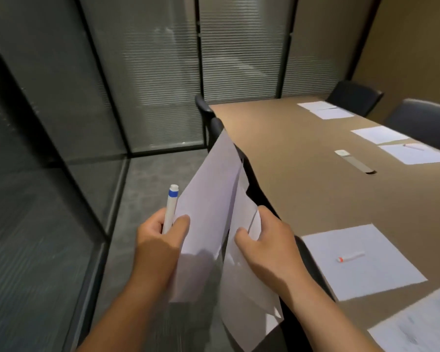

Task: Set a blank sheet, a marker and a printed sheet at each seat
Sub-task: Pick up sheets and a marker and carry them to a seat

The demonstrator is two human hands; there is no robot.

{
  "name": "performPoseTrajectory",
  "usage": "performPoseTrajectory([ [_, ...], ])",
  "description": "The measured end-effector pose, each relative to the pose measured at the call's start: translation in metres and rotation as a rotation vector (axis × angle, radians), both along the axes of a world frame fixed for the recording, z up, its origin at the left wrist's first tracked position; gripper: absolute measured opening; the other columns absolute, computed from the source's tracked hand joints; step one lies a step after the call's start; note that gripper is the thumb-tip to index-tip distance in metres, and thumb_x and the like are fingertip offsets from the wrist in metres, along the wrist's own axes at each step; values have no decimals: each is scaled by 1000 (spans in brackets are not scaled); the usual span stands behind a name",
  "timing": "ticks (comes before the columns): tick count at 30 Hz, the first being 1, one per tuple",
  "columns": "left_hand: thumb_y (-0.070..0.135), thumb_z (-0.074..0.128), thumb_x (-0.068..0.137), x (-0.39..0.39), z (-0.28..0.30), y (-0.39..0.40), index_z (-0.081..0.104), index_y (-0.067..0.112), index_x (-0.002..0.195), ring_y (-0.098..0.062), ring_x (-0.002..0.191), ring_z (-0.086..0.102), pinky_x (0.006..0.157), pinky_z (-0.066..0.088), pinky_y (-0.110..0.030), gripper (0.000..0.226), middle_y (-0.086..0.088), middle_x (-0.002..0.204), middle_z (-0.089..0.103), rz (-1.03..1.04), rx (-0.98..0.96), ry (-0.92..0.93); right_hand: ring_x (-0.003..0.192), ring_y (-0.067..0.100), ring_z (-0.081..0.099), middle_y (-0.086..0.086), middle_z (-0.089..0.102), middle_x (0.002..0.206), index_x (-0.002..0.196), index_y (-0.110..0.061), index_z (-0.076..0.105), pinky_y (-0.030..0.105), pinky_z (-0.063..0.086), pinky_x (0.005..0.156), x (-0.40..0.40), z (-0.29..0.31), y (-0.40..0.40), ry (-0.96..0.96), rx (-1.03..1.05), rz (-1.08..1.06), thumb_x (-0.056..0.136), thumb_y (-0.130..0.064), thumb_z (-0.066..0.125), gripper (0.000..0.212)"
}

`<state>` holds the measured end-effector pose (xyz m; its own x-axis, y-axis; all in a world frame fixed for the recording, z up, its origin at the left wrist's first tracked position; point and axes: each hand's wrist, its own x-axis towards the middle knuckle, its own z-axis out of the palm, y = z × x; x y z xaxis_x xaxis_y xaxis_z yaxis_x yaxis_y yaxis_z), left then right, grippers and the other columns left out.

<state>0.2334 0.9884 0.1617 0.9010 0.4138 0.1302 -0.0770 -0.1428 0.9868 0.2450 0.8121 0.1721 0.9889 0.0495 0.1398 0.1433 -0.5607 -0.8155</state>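
Observation:
My left hand [158,240] grips a white marker with a blue cap [170,207], held upright, together with a white sheet [208,199] that stands on edge. My right hand [267,240] pinches other loose sheets [247,295] that hang down beside the table's left edge. On the brown table [302,174], a blank sheet [361,260] lies at the near seat with a red-capped marker [351,257] on it. A printed sheet [422,326] lies at the lower right corner.
Across the table lie more sheets [414,153], one bearing a marker [413,147], and two sheets [325,109] at the far end. Dark chairs [353,96] stand on the far side and chair backs [215,125] along the left edge. A cable slot [358,163] is mid-table. Glass walls stand to the left.

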Motion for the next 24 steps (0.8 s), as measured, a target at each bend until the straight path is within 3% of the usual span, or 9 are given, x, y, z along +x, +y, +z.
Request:
performPoseTrajectory([
  [5, 13, 61, 86, 159, 18, 7, 49, 19, 55, -13, 54, 39, 51, 35, -30, 33, 10, 51, 42, -63, 36, 11, 78, 22, 61, 2, 66, 85, 91, -17, 57, 38, 54, 72, 147, 19, 8, -44, 11, -123, 82, -28, 56, 14],
  [10, 15, 67, 84, 291, 38, 2, 58, 18, 60, -8, 56, 44, 54, 38, -28, 26, 10, 56, 48, -203, -117, -3, 69, 28, 55, 14, 61, 75, 81, -4, 51, 38, 47, 64, 259, 37, 5, -138, 39, -312, 80, -22, 59, 20],
  [13, 11, 64, 86, 367, 36, -8, 61, 4, 75, -17, 65, 50, 60, 42, -34, 14, -2, 68, 56, -327, -174, -13, 58, 23, 47, 13, 58, 70, 77, -3, 47, 32, 42, 56, 318, 37, 3, -160, 51, -394, 79, -17, 59, 19],
  [15, 15, 66, 82, 417, 30, -10, 59, -4, 86, -21, 68, 51, 63, 41, -37, 21, -9, 75, 56, -405, -175, -14, 52, 13, 39, 6, 53, 63, 72, -6, 44, 27, 38, 50, 355, 35, 3, -175, 37, -462, 79, -16, 59, 19],
  [18, 30, 66, 69, 499, 27, -14, 53, -10, 91, -23, 71, 47, 66, 39, -40, 47, -8, 78, 53, -528, -226, -6, 52, 9, 42, -5, 53, 60, 67, -17, 44, 20, 37, 49, 411, 38, 3, -188, 67, -604, 79, -17, 58, 19],
  [20, 35, 67, 69, 551, 31, -19, 52, -9, 91, -24, 71, 47, 66, 40, -40, 52, -7, 79, 52, -587, -221, 37, 57, 11, 50, -6, 60, 66, 73, -15, 51, 25, 45, 56, 446, 43, 2, -164, 73, -706, 79, -18, 58, 10],
  [22, 34, 66, 76, 594, 33, -27, 54, -5, 86, -25, 69, 48, 63, 41, -41, 43, -10, 76, 51, -675, -193, 48, 73, 24, 61, 4, 66, 80, 85, -9, 57, 38, 52, 66, 474, 47, -4, -144, 83, -804, 79, -21, 58, 13],
  [24, 33, 66, 77, 627, 32, -39, 47, -1, 75, -24, 66, 40, 61, 35, -41, 39, -9, 70, 43, -741, -160, 81, 78, 28, 62, 7, 67, 83, 88, -8, 58, 40, 54, 66, 497, 45, -11, -99, 110, -894, 81, -21, 57, 15],
])
